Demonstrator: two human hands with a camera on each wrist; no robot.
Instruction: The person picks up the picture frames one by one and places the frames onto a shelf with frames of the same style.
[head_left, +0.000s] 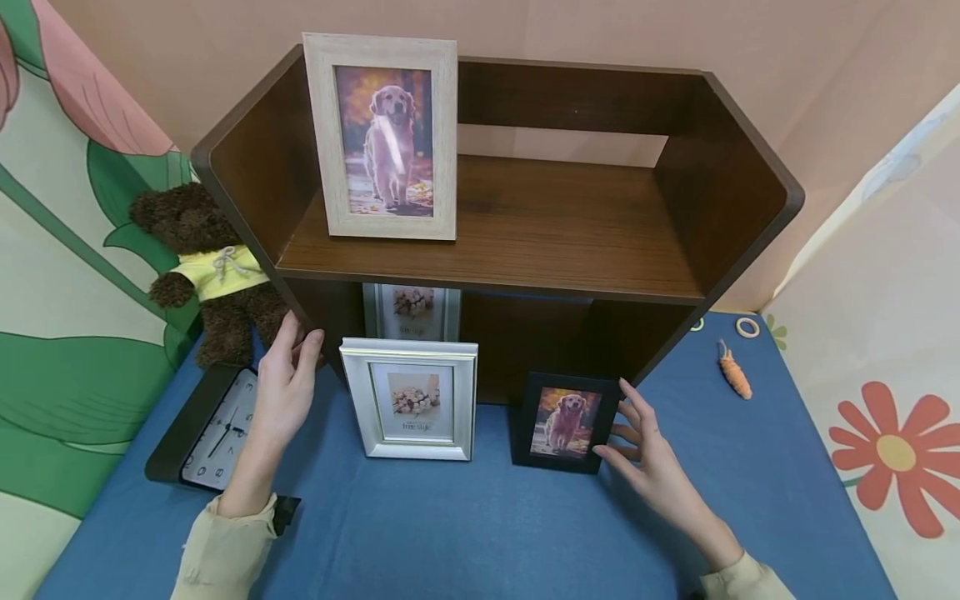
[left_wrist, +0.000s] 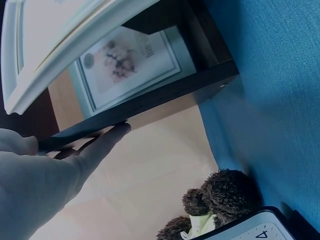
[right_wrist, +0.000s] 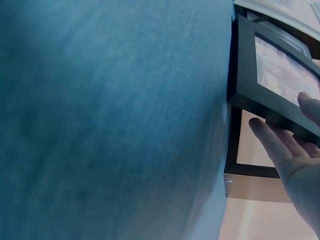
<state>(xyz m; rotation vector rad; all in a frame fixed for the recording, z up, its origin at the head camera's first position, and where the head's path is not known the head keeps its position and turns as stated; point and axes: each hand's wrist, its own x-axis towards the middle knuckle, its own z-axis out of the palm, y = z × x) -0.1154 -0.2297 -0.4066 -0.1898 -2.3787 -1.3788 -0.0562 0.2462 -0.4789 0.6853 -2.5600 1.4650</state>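
Observation:
A dark brown wooden shelf point(head_left: 570, 225) stands on the blue-covered table. My left hand point(head_left: 288, 383) grips the front edge of its left side panel; the left wrist view shows the thumb on one face and fingers on the other. With thumb in front and fingers behind, my right hand point(head_left: 656, 467) holds the right edge of a black picture frame point(head_left: 520, 433) with a dog photo, standing at the shelf's lower right front. Beside it stands a silver-white picture frame point(head_left: 420, 450) with a flower picture. A larger whitish picture frame point(head_left: 382, 227) stands upright on the upper board.
Behind the silver-white frame, another flower-picture frame point(head_left: 452, 312) sits inside the lower compartment, partly hidden. Left of the shelf are a brown teddy bear point(head_left: 225, 271) and a black-cased clock point(head_left: 217, 442). A small carrot toy point(head_left: 735, 371) and a ring point(head_left: 747, 327) lie to the right.

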